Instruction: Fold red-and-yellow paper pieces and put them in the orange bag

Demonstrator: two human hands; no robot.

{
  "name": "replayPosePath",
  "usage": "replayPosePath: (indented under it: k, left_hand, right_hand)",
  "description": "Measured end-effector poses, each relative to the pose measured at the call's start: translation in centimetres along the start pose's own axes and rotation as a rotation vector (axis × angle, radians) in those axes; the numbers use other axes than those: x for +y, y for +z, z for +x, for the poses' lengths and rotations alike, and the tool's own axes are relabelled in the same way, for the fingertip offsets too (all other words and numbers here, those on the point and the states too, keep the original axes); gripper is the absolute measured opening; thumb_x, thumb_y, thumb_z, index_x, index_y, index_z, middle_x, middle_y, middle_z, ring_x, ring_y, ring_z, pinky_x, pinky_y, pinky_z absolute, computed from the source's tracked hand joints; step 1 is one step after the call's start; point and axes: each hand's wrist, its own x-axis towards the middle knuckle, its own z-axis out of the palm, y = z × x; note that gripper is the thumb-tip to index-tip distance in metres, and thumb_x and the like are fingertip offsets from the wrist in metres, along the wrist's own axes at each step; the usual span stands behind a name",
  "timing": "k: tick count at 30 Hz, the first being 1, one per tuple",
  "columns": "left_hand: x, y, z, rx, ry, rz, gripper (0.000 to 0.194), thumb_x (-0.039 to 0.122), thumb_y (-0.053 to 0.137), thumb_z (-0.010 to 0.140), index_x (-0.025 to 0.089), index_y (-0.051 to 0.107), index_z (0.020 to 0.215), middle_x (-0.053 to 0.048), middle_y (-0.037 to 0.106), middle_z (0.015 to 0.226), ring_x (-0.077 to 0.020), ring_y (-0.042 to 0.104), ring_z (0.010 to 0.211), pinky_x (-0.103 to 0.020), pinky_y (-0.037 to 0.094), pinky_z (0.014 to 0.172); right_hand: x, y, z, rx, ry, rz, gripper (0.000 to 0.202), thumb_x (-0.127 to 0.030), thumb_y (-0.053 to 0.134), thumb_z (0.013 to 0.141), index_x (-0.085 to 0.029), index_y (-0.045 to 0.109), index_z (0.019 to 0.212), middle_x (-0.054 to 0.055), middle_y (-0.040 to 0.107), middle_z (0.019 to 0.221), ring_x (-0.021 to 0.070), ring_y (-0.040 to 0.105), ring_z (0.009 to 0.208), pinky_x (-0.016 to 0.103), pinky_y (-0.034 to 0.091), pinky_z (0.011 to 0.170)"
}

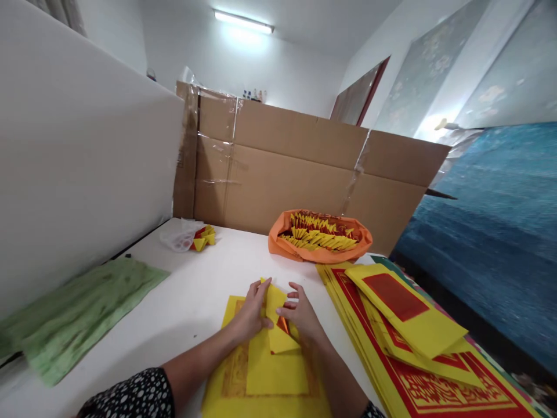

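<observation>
A partly folded sheet of yellow paper is between my hands, with a shiny red-orange patch showing at its fold. My left hand grips the paper's left edge, thumb on the front and fingers toward the top corner. On the right side my right hand is closed on the folded edge beside the red patch, its upper fingers curled and raised. Beneath the folded piece lie a plain yellow sheet and a larger yellow sheet with a brownish-gold printed border.
An orange bag packed with folded yellow-and-red papers stands at the back. To the right are stacked yellow papers with red prints. A green cloth lies left, and a clear plastic bag farther back. Cardboard walls the white table's rear.
</observation>
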Motion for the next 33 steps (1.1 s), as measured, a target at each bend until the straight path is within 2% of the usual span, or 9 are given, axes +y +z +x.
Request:
replayPosePath:
  k: [4, 7, 10, 12, 14, 20, 23, 26, 33]
  left_hand:
    - [-0.2, 0.3, 0.2, 0.026, -0.023, -0.141, 0.133, -0.001, 0.076, 0.051, 0.036, -0.002, 0.152, -0.008, 0.043, 0.129, -0.0216, 0.055, 0.104, -0.039, 0.049, 0.093]
    - [0.8, 0.0, 0.2, -0.013, -0.055, -0.235, 0.131, 0.006, 0.077, 0.061, 0.031, -0.015, 0.151, 0.001, 0.059, 0.095, -0.016, 0.061, 0.076, -0.031, 0.054, 0.071]
    - [2.7, -1.1, 0.0, -0.035, 0.045, -0.111, 0.083, 0.018, 0.068, 0.08, 0.027, 0.024, 0.15, 0.002, 0.067, 0.081, -0.0174, 0.065, 0.074, -0.031, 0.054, 0.073]
    - [3.8, -1.9, -0.3, -0.023, 0.221, 0.064, 0.041, 0.022, 0.057, 0.09, 0.026, 0.056, 0.13, -0.004, 0.072, 0.099, -0.0201, 0.066, 0.093, -0.034, 0.052, 0.087]
    - [4.5, -2.6, -0.5, -0.06, 0.416, 0.232, 0.028, 0.023, 0.049, 0.095, 0.024, 0.066, 0.117, -0.005, 0.07, 0.116, -0.0217, 0.062, 0.111, -0.036, 0.047, 0.099]
    - [4.4, -2.7, -1.2, -0.486, 0.657, 0.455, 0.033, 0.017, 0.044, 0.096, 0.024, 0.062, 0.124, -0.006, 0.063, 0.129, -0.0201, 0.053, 0.127, -0.034, 0.038, 0.111]
    - [3.4, -2.3, -1.3, -0.581, 0.642, 0.459, 0.045, 0.013, 0.056, 0.087, 0.023, 0.056, 0.131, -0.007, 0.056, 0.138, -0.0213, 0.051, 0.128, -0.033, 0.038, 0.111]
    - [2.1, -2.1, -0.8, -0.575, 0.584, 0.486, 0.056, 0.01, 0.057, 0.086, 0.024, 0.048, 0.139, -0.005, 0.052, 0.142, -0.0209, 0.045, 0.134, -0.033, 0.035, 0.113]
    - [2.0, -2.2, -0.1, -0.402, 0.627, 0.585, 0.04, 0.013, 0.047, 0.095, 0.018, 0.054, 0.134, -0.012, 0.056, 0.137, -0.0232, 0.047, 0.132, -0.037, 0.035, 0.113]
  right_hand:
    - [-0.9, 0.0, -0.7, -0.132, 0.002, 0.162, 0.073, -0.027, 0.078, 0.057, -0.022, 0.044, 0.122, -0.003, 0.061, 0.078, 0.0203, 0.065, 0.074, 0.038, 0.052, 0.076]
    - [-2.4, -0.2, -1.1, -0.206, -0.046, 0.281, 0.059, -0.035, 0.079, 0.061, -0.02, 0.053, 0.112, -0.002, 0.064, 0.072, 0.0195, 0.065, 0.07, 0.035, 0.052, 0.071]
    - [-4.6, -0.9, -1.8, -0.207, -0.145, 0.219, 0.038, -0.041, 0.076, 0.067, -0.019, 0.059, 0.094, 0.001, 0.067, 0.075, 0.0197, 0.064, 0.07, 0.034, 0.052, 0.07]
    - [-6.0, -1.7, -2.7, -0.192, -0.266, 0.087, 0.023, -0.038, 0.07, 0.074, -0.019, 0.062, 0.085, 0.003, 0.069, 0.082, 0.0217, 0.065, 0.08, 0.035, 0.052, 0.077]
    - [-6.5, -2.5, -4.1, -0.159, -0.388, -0.083, 0.01, -0.027, 0.062, 0.08, -0.02, 0.064, 0.086, 0.005, 0.07, 0.091, 0.0229, 0.065, 0.092, 0.036, 0.05, 0.086]
    - [-0.6, -3.1, -9.7, -0.147, -0.628, -0.588, 0.051, -0.003, 0.044, 0.074, -0.024, 0.062, 0.117, 0.006, 0.066, 0.121, 0.0223, 0.059, 0.114, 0.04, 0.048, 0.099]
    - [3.5, -2.1, -12.0, -0.151, -0.63, -0.76, 0.071, -0.004, 0.047, 0.075, -0.024, 0.041, 0.143, 0.008, 0.045, 0.147, 0.0263, 0.042, 0.135, 0.046, 0.04, 0.108]
    - [4.8, -1.3, -12.5, -0.103, -0.568, -0.822, 0.076, -0.009, 0.05, 0.081, -0.023, 0.022, 0.151, 0.01, 0.027, 0.156, 0.0279, 0.028, 0.142, 0.048, 0.036, 0.112]
    - [1.5, -1.0, -10.3, -0.023, -0.617, -0.826, 0.08, -0.004, 0.049, 0.081, -0.021, 0.017, 0.152, 0.01, 0.023, 0.158, 0.0284, 0.017, 0.146, 0.052, 0.033, 0.113]
